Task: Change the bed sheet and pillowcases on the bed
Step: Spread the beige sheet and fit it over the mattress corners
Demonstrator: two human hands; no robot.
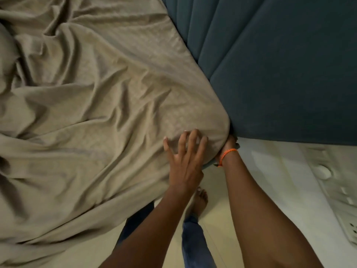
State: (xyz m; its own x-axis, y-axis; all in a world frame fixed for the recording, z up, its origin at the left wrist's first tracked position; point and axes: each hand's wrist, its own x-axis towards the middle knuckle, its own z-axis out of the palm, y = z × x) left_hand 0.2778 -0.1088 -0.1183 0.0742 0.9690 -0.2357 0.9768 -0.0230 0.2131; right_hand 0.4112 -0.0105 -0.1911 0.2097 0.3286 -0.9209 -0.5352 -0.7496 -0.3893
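Step in hand, by my reading: fitting beige bed sheet over mattress corner at frame centre, beside teal headboard.
Left hand spread flat, pressing sheet.
Right hand mostly buried under corner; grip cannot tell.
Next: likely tuck edge under, smooth wrinkles.

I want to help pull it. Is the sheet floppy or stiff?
Probably floppy: the sheet lies in soft folds and droops over the bed's edge. It likely slides easily, bunching where the left hand presses it. Looks thin, so probably light.
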